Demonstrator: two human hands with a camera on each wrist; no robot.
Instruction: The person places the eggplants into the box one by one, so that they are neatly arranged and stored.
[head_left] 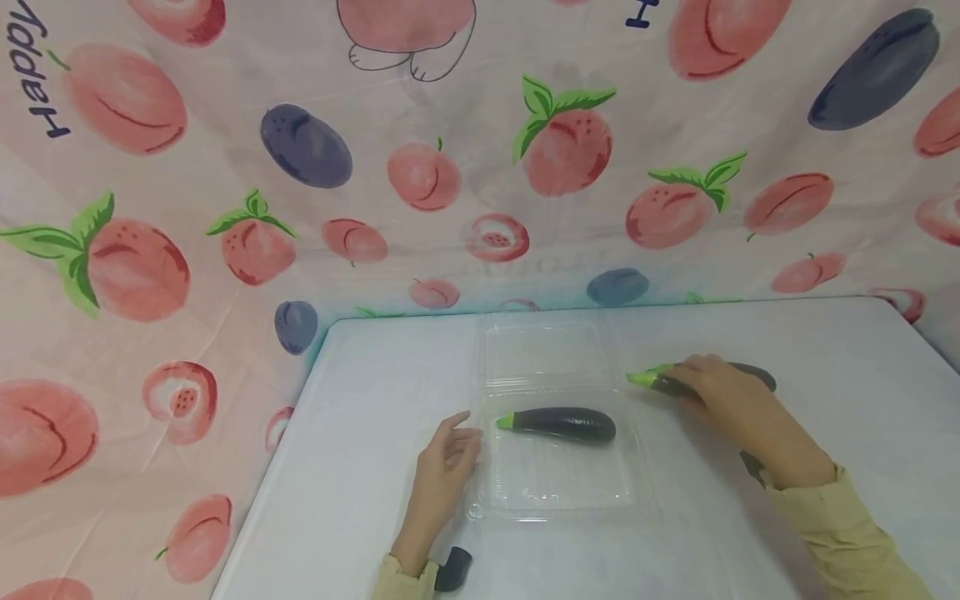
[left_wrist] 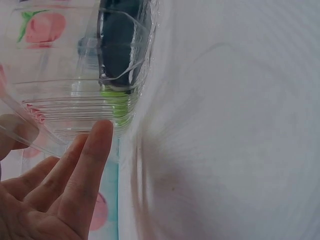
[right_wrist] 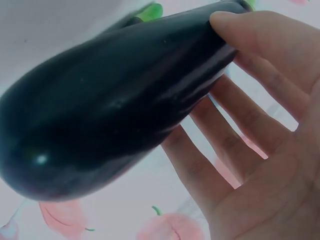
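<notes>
A dark purple eggplant [head_left: 566,424] with a green stem end lies in an open, clear plastic clamshell container [head_left: 562,493]. My left hand [head_left: 442,471] is at the container's left edge. In the left wrist view, its extended fingers [left_wrist: 82,175] touch the ribbed outer wall, and the thumb is near the rim. To the right of the container, my right hand [head_left: 723,400] holds another eggplant [right_wrist: 100,110] between thumb and fingers near its stem end. Behind it shows the green tip of a further eggplant [right_wrist: 151,12], mostly hidden.
The container's lid [head_left: 543,354] lies folded back towards the rear of the white table [head_left: 367,392]. A fruit-printed cloth [head_left: 450,108] hangs behind and to the left. Small black devices [head_left: 453,571] are worn on both wrists.
</notes>
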